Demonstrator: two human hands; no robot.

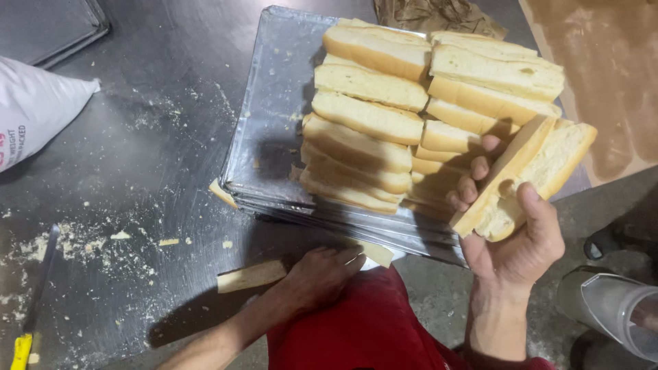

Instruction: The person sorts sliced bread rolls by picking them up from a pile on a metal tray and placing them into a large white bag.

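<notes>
Held bread: the right hand is lifting a split long bun, pale crumb facing up and golden crust along its edges, just right of the tray stack.
Right fingers: they are curling around the bun from below, with the thumb pressing on the cut face.
Left hand: the left hand is lying palm-down on the table edge, fingers spread narrow over a pale bread strip and a second piece.
Count: roughly a dozen buns are sitting in two rows on the metal trays; the exact number is hard to tell where they overlap.
Tools: one knife with a yellow handle is lying at the left.
Around: a white bag, a brown board, crumpled brown paper and a clear plastic container are ringing the work.
In the way: crumbs are littering the table.
</notes>
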